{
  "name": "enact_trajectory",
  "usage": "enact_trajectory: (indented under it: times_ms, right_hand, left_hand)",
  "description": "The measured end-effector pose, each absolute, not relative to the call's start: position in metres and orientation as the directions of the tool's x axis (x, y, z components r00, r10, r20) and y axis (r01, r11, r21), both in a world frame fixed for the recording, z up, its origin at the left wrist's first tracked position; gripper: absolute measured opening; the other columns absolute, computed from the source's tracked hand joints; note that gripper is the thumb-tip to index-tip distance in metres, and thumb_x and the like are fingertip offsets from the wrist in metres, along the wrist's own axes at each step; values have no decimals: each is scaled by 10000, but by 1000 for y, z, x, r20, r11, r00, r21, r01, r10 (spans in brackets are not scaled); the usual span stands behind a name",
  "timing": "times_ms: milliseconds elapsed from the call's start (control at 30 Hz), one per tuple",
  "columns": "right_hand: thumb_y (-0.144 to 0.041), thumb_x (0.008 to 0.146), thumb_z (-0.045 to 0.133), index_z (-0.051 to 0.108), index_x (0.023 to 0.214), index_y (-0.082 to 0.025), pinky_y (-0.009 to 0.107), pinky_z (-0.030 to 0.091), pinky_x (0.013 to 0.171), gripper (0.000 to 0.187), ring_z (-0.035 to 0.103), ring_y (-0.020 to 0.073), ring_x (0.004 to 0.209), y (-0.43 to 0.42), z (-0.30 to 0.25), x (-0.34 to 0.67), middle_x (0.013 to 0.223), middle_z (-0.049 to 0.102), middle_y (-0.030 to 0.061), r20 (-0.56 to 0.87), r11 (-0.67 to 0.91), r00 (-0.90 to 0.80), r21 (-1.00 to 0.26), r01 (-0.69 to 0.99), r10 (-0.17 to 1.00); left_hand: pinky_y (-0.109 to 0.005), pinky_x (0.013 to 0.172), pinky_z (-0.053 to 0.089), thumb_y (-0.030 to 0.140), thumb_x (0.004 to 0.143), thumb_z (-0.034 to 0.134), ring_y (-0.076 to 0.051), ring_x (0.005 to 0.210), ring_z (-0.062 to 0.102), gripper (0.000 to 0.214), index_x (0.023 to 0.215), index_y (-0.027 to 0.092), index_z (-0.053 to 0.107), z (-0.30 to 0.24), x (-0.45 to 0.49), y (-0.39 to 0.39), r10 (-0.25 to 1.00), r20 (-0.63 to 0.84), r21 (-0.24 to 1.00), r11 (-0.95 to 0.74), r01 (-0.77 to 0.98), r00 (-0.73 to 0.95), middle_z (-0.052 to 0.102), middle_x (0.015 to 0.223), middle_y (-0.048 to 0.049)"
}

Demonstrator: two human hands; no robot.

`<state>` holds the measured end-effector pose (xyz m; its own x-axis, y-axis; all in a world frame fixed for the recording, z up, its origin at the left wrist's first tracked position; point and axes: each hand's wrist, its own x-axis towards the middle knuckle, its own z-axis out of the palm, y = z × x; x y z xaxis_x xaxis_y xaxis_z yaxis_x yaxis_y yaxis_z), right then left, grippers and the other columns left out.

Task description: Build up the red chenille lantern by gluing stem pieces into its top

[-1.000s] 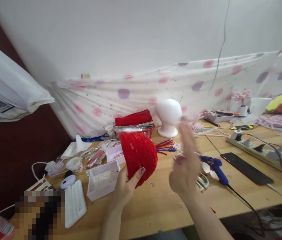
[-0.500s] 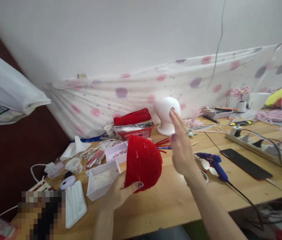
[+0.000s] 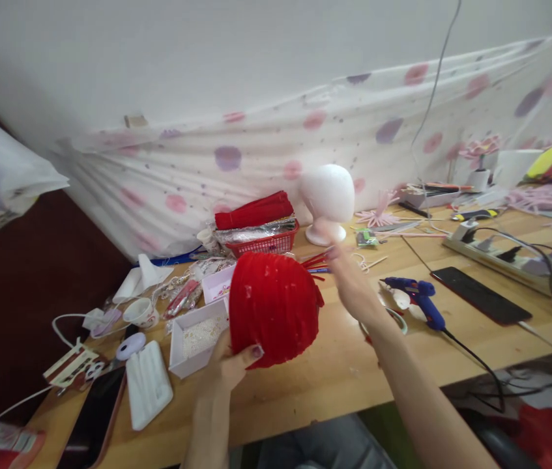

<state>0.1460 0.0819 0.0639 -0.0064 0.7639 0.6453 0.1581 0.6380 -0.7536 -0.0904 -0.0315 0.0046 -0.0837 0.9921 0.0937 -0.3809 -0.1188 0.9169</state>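
Observation:
A red, rounded, bowl-shaped cap (image 3: 276,309) wound from fuzzy strips fills the middle of the view, its rounded end toward the right. My left hand (image 3: 229,365) grips its left lower rim, thumb on the outside and the other fingers hidden. To the right, apart from the cap, my right hand (image 3: 354,283) is raised with its fingers stretched out and nothing seen in them; motion blurs the fingertips. Behind it stands a white foam head form (image 3: 329,195). A blue hot glue gun (image 3: 417,299) lies on the table right of that hand.
A red basket (image 3: 268,244) holds bundled red strips. White boxes of beads (image 3: 200,339) sit left of the cap. Farther left are a paper cup (image 3: 141,314) and a phone (image 3: 94,417). On the right lie another phone (image 3: 481,294) and a power strip (image 3: 510,260) with trailing cords.
The cap has turned slightly in my left hand and moved a little left. My right hand has dropped slightly, its fingers now blurred. The camera view has shifted.

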Motion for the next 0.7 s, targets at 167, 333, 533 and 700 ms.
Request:
enact_trajectory:
  times_ms: [167, 333, 533, 700]
  right_hand:
    - [-739, 979, 111, 499, 1478, -325, 589, 179, 1264, 756, 227, 267, 1558, 82, 57, 140, 1581, 458, 10, 575, 575, 94, -818, 29, 813]
    - [-775, 948, 283, 645, 1342, -301, 561, 362, 1199, 716, 419, 305, 1468, 69, 42, 120, 1520, 537, 47, 516, 514, -13, -854, -82, 856]
    - [-735, 941, 417, 552, 1446, -299, 520, 334, 1224, 680, 402, 285, 1480, 69, 24, 127, 1559, 489, 47, 480, 473, -46, -874, -106, 876]
    - [-706, 977, 348, 347, 1572, -321, 522, 170, 1283, 709, 195, 245, 1566, 51, 13, 139, 1661, 306, 7, 491, 490, -54, -871, -41, 869]
  left_hand:
    - [-336, 796, 641, 472, 653, 893, -262, 862, 781, 338, 912, 270, 812, -23, -107, -14, 955, 205, 768, -293, -569, -216, 821, 819, -38]
    - [-304, 820, 639, 456, 755, 813, -235, 926, 783, 237, 956, 332, 817, -38, -101, -5, 929, 270, 641, -370, -673, -254, 828, 947, -16]
    - [-323, 929, 606, 362, 840, 727, -226, 1031, 764, 223, 1051, 349, 797, -55, -121, -4, 939, 267, 582, -336, -740, -216, 822, 1010, -7]
    - [-400, 1077, 521, 426, 872, 686, -254, 1168, 707, 235, 1051, 321, 798, -70, -134, -1, 955, 216, 547, -289, -786, -201, 821, 1022, -20]
